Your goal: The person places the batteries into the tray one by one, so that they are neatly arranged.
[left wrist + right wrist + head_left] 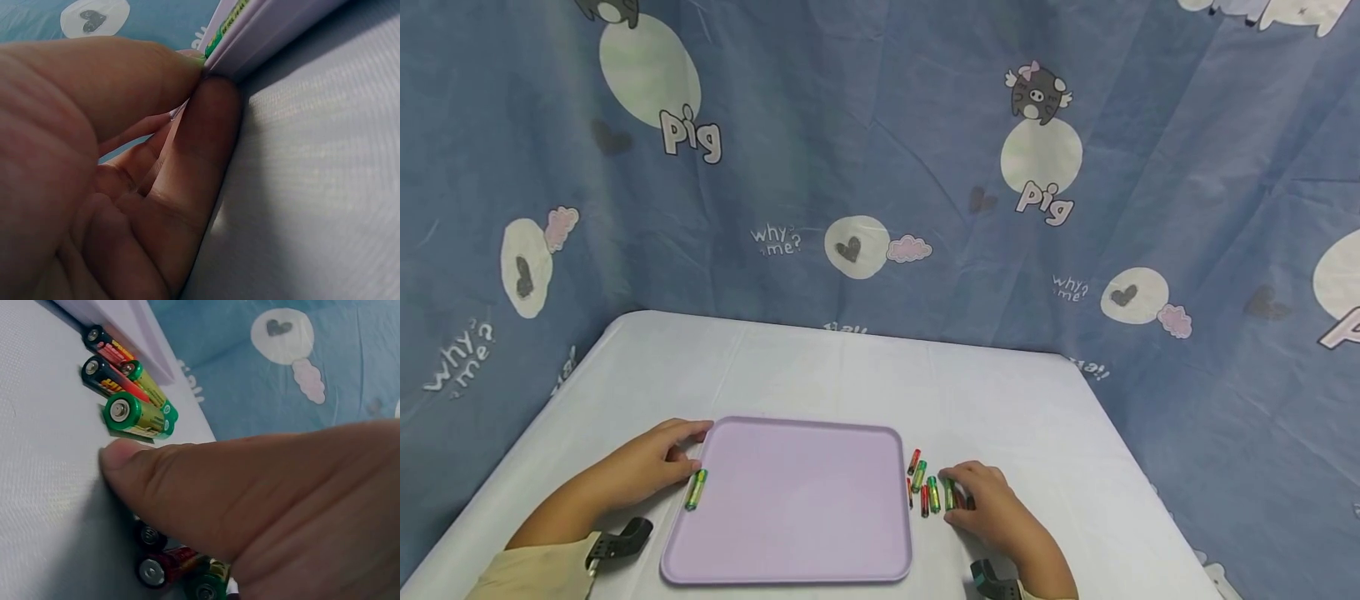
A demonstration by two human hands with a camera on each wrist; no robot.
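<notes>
At the left rim of a lilac tray (797, 500), my left hand (658, 462) holds the edge, its thumb on the rim and a finger against the outer side in the left wrist view. A green battery (696, 490) lies along that rim, just below the thumb tip. Beyond the tray's right side, my right hand (992, 504) curls over several batteries on the table, among them a green battery (950, 493) and a dark red battery (165, 565). The thumb (169, 469) partly hides them in the right wrist view.
Between the tray and my right hand lie several loose batteries, including a green battery (137, 415) and a red and black battery (925, 500). A white cloth covers the table (812, 367). Behind it hangs a blue printed curtain (880, 150).
</notes>
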